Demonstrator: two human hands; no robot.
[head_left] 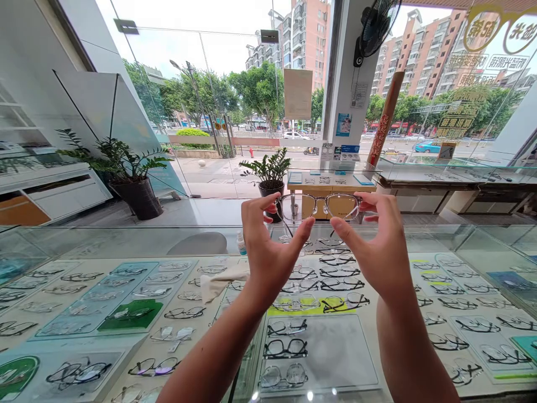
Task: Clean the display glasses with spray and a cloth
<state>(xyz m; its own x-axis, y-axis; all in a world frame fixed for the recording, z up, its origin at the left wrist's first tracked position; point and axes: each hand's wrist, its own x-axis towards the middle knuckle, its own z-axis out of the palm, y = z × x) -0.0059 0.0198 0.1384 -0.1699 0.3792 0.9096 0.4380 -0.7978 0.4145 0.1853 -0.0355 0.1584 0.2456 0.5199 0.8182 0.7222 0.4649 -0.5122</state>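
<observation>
A: Fingers first. What are they doing?

B: Left hand [264, 246] is closed on the glasses [319, 206]: thumb [302, 232] up under the left lens, other fingertips curled over the top rim at the outer corner. Right hand [377, 246] mirrors it, pinching the other corner. So both grip the frame ends, w/ the lenses between them.

A: Where's the pair itself?

B: Held up in the air at arm's length, level, well above the glass table [126, 240], which has rows of other frames [285, 347] on show under it.

A: How will it handle?

B: Light, I'd say. Thin clear rim, prob. plastic, so a bit springy and easy to twist out of true. Lenses smudge and scratch, and they look slick.

A: Best place to hold?

B: Outer corners near the hinges, as now, or the bridge. Keep off the lenses. Gentle pinch, no squeeze. There's a cloth [218, 282] lying on the table to the left, and potted plants [271, 173] beyond.
</observation>
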